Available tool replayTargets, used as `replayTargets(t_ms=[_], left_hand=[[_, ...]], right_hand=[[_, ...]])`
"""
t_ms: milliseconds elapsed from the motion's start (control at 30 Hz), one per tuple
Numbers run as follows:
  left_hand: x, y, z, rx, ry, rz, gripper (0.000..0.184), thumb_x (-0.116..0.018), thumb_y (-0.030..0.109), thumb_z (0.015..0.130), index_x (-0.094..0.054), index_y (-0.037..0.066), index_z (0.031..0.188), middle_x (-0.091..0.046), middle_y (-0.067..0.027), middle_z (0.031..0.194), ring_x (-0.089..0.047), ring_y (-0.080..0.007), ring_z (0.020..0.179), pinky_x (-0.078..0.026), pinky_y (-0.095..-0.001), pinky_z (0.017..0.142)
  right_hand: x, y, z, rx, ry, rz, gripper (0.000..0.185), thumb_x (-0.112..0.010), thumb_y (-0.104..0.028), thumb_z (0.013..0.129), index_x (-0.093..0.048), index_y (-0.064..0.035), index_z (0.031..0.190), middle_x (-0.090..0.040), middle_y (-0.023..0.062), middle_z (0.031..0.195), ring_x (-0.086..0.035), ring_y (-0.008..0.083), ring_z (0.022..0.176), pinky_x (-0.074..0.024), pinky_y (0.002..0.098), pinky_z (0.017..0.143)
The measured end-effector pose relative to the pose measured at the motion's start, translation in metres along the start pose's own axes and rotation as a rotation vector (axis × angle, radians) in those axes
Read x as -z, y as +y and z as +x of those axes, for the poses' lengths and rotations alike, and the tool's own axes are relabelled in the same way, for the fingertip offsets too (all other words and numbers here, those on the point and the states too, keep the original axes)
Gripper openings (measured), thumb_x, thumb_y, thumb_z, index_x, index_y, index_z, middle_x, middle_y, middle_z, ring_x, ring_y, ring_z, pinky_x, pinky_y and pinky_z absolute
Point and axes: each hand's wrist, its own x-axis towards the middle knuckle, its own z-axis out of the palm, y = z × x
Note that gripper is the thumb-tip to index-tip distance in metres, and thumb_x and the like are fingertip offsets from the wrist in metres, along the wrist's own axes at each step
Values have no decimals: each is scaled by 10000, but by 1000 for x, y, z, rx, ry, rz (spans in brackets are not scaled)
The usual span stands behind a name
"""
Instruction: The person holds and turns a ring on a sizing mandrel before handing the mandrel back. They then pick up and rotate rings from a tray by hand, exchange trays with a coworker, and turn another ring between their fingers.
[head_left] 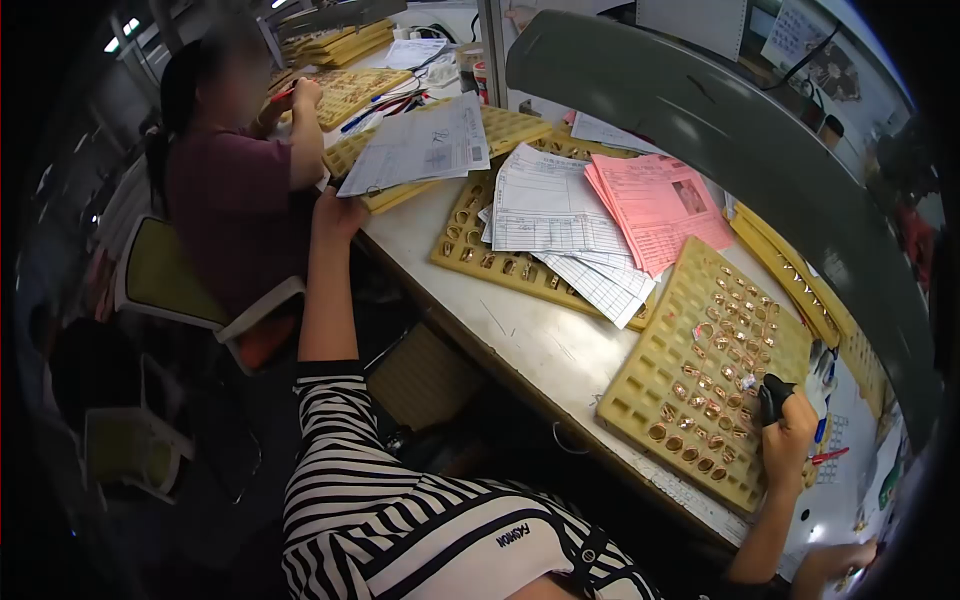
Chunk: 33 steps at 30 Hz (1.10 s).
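My left hand (341, 214) reaches out to the far left and grips the near corner of a yellow slotted tray (400, 196). White paper forms (425, 148) lie on top of that tray, and most of my fingers are hidden by it. On the right, my right hand (793, 432) is closed around a small black object (775, 398) whose kind I cannot make out. It is held over the right side of another yellow slotted tray (640, 385), which carries rows of rings (715, 400). The slots along its left side hold nothing.
White forms (545, 205) and pink forms (660, 210) lie on a ring tray (465, 235) mid-table. A grey divider (700, 100) runs behind. A co-worker (225, 190) sits at left; another person's hand (840, 562) is bottom right. A red pen (830, 456) lies nearby.
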Motion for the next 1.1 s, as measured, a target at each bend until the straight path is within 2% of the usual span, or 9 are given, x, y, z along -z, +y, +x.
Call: replayTargets(t_ms=[267,333,433,467,600,700,767,900,1100], left_hand=[[-33,-2,-26,-79,69,-51,419,-273,150,1012,-417,-21,1366,-520,-210,1358,-552,-326,1226,-498,-456,1009],[-34,0,-32,5,-256,-211,423,-271,159,1013,-417,-16,1369,-521,-204,1359,-558,-334,1216,-512,-469,986],[-70,-13,-46,-14,-168,-287,425,-272,166,1014,-416,-18,1369,-520,-199,1360,-564,-337,1207,-522,-476,969],[-84,-22,-59,-1,-402,-331,428,-268,166,1017,-411,-18,1376,-519,-196,1362,-558,-328,1215,-520,-465,974],[-167,-54,-100,-151,45,-91,412,-309,143,1018,-392,-4,1394,-503,-176,1377,-549,-299,1226,-505,-441,996],[-191,-78,-116,-147,93,-114,399,-355,26,953,-432,-8,1344,-529,-165,1342,-580,-292,1185,-538,-397,946],[-193,-93,-129,-137,-32,-51,361,-371,14,921,-431,2,1277,-577,-157,1227,-619,-270,1118,-590,-321,798],[-218,-118,-153,-111,38,91,398,-491,128,974,-322,121,1335,-487,-139,1330,-586,-301,1138,-584,-447,807],[-210,-114,-161,57,-113,165,484,-418,160,1019,-179,123,1438,-386,-186,1436,-476,-317,1282,-508,-524,943]], right_hand=[[-1,-6,4,51,47,8,153,-655,21,803,-682,38,952,-554,147,698,-522,260,601,-402,345,558],[-1,-6,4,53,46,2,150,-659,14,808,-683,38,954,-555,147,697,-522,262,600,-403,345,557],[-1,-6,5,55,57,1,148,-665,10,807,-686,36,952,-554,145,694,-520,257,598,-403,343,558],[-1,-7,5,54,59,14,149,-666,11,806,-686,35,952,-553,143,692,-519,253,597,-403,341,558],[-1,-5,4,57,58,9,146,-662,17,806,-687,34,949,-549,140,688,-513,247,592,-400,338,553],[1,-6,3,17,18,7,157,-652,12,808,-681,39,960,-565,147,715,-536,260,626,-414,342,585],[4,-8,3,-10,-4,10,188,-629,18,796,-677,40,976,-579,155,736,-558,280,662,-426,352,617],[-1,-6,5,75,61,-8,158,-676,15,788,-694,24,944,-543,132,677,-506,243,578,-381,342,536],[0,1,1,62,24,-40,188,-688,5,765,-689,14,953,-569,128,707,-545,278,620,-415,369,566]])
